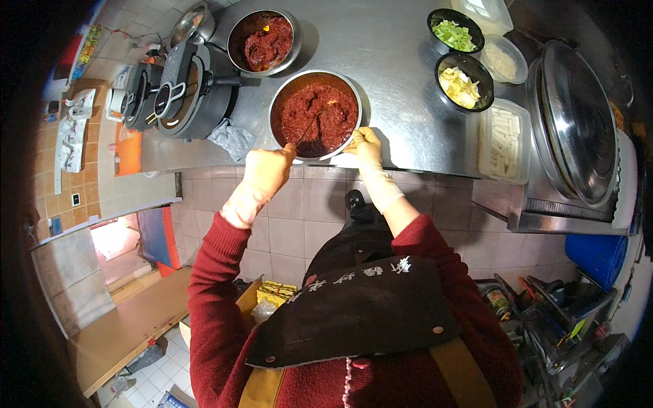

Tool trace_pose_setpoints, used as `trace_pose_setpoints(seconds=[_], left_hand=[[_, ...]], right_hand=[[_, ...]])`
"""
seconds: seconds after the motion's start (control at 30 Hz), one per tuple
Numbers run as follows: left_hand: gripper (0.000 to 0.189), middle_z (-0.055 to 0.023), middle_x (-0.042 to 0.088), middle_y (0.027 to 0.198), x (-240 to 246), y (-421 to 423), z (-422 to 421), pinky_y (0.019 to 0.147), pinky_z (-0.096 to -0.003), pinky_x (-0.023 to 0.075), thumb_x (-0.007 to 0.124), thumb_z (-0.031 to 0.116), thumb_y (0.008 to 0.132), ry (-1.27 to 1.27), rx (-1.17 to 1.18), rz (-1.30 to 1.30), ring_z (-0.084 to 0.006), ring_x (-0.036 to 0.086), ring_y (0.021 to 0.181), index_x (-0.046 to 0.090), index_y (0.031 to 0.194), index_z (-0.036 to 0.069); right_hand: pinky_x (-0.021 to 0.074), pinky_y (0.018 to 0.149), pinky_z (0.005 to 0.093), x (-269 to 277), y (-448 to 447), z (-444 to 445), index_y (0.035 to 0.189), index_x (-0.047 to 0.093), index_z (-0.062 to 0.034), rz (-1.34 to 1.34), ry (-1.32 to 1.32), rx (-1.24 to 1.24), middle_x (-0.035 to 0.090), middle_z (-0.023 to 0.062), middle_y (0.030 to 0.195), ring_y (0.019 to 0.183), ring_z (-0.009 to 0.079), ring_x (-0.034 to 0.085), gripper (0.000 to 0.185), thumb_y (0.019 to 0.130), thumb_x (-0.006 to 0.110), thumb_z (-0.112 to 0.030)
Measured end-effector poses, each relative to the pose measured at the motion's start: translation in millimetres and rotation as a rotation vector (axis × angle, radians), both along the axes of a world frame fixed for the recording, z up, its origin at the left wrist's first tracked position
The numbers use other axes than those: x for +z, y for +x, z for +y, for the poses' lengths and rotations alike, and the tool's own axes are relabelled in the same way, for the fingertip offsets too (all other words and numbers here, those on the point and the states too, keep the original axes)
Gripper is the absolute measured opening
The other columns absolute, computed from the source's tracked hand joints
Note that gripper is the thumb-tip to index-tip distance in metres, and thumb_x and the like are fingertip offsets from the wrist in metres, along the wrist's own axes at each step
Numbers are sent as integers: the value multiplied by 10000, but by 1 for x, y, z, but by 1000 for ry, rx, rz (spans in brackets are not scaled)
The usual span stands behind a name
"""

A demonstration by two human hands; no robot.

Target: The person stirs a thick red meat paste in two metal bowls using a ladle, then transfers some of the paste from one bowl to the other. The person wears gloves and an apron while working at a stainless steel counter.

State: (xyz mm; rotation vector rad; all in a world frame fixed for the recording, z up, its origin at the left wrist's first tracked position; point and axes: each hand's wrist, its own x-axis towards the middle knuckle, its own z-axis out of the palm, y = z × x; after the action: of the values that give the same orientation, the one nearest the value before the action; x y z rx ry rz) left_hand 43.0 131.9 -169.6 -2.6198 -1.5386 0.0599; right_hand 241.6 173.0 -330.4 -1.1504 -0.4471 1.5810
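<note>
A round metal bowl (358, 97) in front of me holds a thick dark red paste (319, 109), with darker liquid along its near side. My left hand (268, 171) is closed around the thin handle of a utensil (308, 131) whose tip is sunk in the paste; its head is hidden. At the near right rim of the bowl, my right hand (366, 144) grips the edge. A thin translucent glove covers the right hand, and the left seems to wear one too.
On the steel counter (387, 61) stand another bowl of red paste (268, 43), electric cookers (191, 94) and a grey cloth (232, 138). To the right are bowls of chopped greens (453, 35) and pale yellow pieces (459, 87), a tub of white sticks (505, 140) and a large lidded pan (576, 122).
</note>
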Motion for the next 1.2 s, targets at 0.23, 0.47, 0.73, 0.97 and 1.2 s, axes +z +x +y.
trace_pose_setpoints(seconds=[0.23,0.47,0.73,0.97,1.2], left_hand=[[144,-139,594,558,-25,22,2,460,-445,453,576,241,830,-177,141,43,-329,614,527,628,765,123],[167,-127,611,575,-31,-16,-1,493,-420,473,584,239,825,122,381,-113,-313,618,524,630,714,123],[212,-168,658,742,-46,8,-26,607,-461,502,525,254,868,-170,671,-93,-351,649,693,693,854,126],[213,69,388,506,-36,25,-13,394,-210,198,553,169,924,-718,997,-1320,-19,245,395,724,916,42],[243,-177,682,854,-14,28,-17,727,-340,494,577,287,899,-347,767,-852,-274,674,816,718,963,101]], right_hand=[[541,505,301,2,1,-1,928,568,-4,6,-13,6,590,66,701,539,161,600,92,929,549,-94],[545,509,303,1,1,-1,940,565,1,11,-12,17,593,71,703,549,164,605,95,929,548,-92],[539,512,292,7,3,-3,932,565,-5,15,-33,36,596,70,708,538,155,600,98,931,553,-103],[548,524,293,6,5,-1,938,568,-2,12,-1,48,604,67,732,570,156,616,111,933,553,-112],[556,528,296,2,4,-3,963,570,15,-2,-14,49,606,84,736,570,170,621,127,931,553,-107]])
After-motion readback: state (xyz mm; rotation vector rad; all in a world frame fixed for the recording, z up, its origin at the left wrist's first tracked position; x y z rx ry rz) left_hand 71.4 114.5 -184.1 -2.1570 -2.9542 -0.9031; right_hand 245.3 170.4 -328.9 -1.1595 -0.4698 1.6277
